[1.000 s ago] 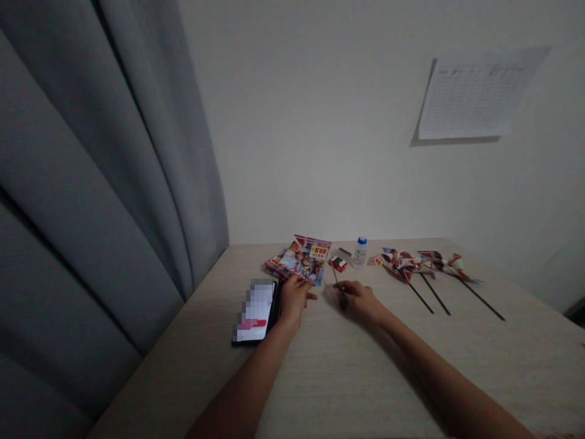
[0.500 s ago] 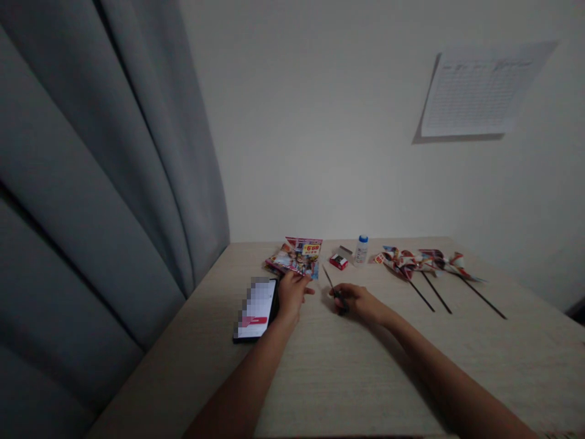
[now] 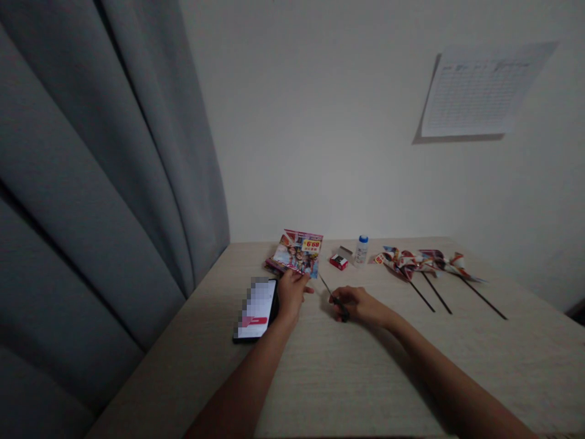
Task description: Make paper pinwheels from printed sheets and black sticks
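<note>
A colourful printed sheet point(image 3: 301, 251) is pinched at its near edge by my left hand point(image 3: 292, 296), its far side lifted a little off the table. Below it lie more printed sheets point(image 3: 275, 264). Dark-handled scissors point(image 3: 339, 302) are in my right hand point(image 3: 355, 302), their blades pointing up and left near the sheet's right lower corner. Whether the blades touch the paper is too small to tell. To the left of my left hand is a phone point(image 3: 256, 311) with a lit screen.
Behind my hands stand a small red box point(image 3: 339, 262) with its lid up and a blue-capped bottle point(image 3: 361, 250). Several paper pinwheels point(image 3: 429, 262) on dark sticks lie at the right. A grey curtain point(image 3: 137, 152) hangs along the left edge.
The far edge of the printed sheet has risen slightly. The scissors have tilted further left, bringing their tips closer to the sheet. The left hand has hardly moved.
</note>
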Available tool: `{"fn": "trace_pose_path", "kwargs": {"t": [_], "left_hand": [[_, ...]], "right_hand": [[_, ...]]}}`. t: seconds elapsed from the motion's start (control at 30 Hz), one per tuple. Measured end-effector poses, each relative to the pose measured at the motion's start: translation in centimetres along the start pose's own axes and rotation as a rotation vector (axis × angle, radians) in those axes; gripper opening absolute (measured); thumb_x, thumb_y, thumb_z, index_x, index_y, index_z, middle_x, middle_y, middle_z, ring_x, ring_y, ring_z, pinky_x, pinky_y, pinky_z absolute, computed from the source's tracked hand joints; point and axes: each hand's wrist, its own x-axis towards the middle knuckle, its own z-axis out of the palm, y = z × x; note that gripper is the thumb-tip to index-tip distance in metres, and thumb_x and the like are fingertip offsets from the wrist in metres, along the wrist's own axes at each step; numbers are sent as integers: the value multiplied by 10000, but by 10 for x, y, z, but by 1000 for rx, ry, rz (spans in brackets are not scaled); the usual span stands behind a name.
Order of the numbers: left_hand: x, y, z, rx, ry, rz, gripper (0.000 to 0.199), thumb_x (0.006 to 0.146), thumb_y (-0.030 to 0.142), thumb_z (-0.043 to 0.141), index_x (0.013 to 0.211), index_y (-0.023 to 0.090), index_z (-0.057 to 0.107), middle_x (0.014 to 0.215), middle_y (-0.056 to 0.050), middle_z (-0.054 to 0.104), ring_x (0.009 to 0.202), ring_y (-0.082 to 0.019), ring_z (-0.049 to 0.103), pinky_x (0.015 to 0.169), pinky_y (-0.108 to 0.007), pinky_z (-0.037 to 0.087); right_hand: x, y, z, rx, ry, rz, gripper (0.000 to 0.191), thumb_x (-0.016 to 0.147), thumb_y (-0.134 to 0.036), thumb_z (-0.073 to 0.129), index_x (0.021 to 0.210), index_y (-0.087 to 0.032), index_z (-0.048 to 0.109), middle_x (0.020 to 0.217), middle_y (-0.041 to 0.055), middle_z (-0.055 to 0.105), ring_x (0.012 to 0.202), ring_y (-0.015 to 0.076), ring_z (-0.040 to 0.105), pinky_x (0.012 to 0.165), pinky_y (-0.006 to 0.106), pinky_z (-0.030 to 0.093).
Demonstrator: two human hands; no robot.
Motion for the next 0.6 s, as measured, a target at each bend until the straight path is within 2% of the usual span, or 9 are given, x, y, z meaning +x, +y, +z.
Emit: {"fn": "trace_pose_path", "kwargs": {"t": [0.6], "left_hand": [[0, 0, 1, -65, -15, -5, 348, 703, 429, 770, 865, 164, 613, 914, -83, 756, 459, -116, 657, 322, -150, 238]], "right_hand": [[-1, -12, 2, -5, -41, -16, 229, 758, -251, 621, 958, -174, 701, 736, 7, 723, 666, 153, 655, 666, 259, 504]]}}
